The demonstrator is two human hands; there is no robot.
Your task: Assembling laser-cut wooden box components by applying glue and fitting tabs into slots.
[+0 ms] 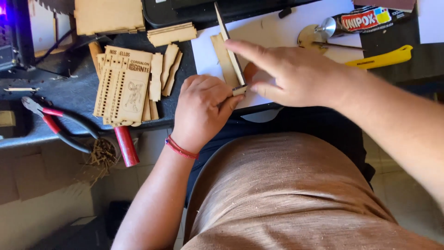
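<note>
Two bare hands meet at the near edge of a dark worktable [78,95], above the person's lap and brown shirt. Nearest is the left hand [201,111], curled into a loose fist with a red cord bracelet [180,148] on its wrist; its thumb and forefinger pinch the near end of a thin wooden strip [230,51] that stands on edge and runs away from the body. The right hand [296,76] lies just beyond and to the right, fingers stretched out, forefinger pressing along the strip's side and thumb touching its near end. Against the strip's left face sits a flat wooden piece [221,58], resting on a white sheet of paper [273,32] that covers this part of the table.

Left of the hands lies a stack of laser-cut wooden panels [122,85] with rows of small holes and an engraved figure, several narrow slats fanned out beside it. A red cylinder [126,146] pokes out from under the stack over the table edge. Farther left rest red-handled pliers [51,120]. Beyond the right hand are a glue tube [365,19], a round wooden disc [309,37] touching its cap, and a yellow tool handle [381,58]. More wooden pieces [108,16] sit at the far edge.
</note>
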